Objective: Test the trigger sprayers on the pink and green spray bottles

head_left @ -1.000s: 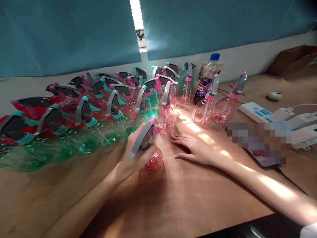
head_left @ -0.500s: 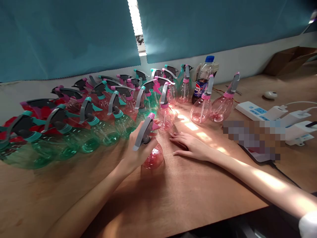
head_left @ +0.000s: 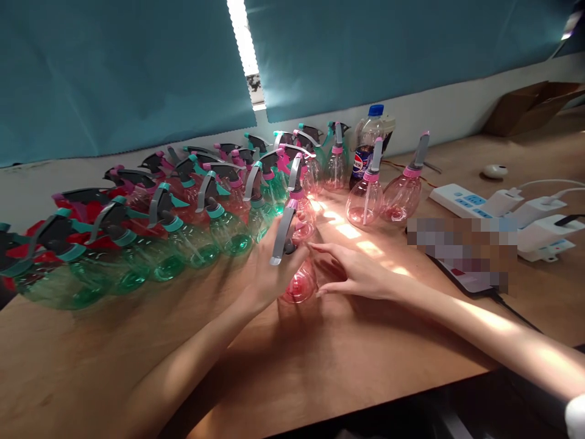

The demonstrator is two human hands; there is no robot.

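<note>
A pink see-through spray bottle with a grey trigger stands upright at the middle of the table. My left hand is wrapped round its neck, just under the spray head, and the palm hides part of it. Close on the bottle's right side is my right hand, thumb and fingers apart in a loose curve; whether the fingertips touch the bottle I cannot tell. Directly behind stands another pink spray bottle. To the left, a row of green spray bottles begins with this green one.
Two pink spray bottles, one of them here, stand right of centre near a cola bottle. On the right lie a white power strip with plugs, a blurred-out device on a cable and a white earbud. A cardboard box sits behind.
My left hand and the pink spray bottle have moved right. My right hand has lifted from lying on the table and turned toward the bottle's side. The view has shifted slightly.
</note>
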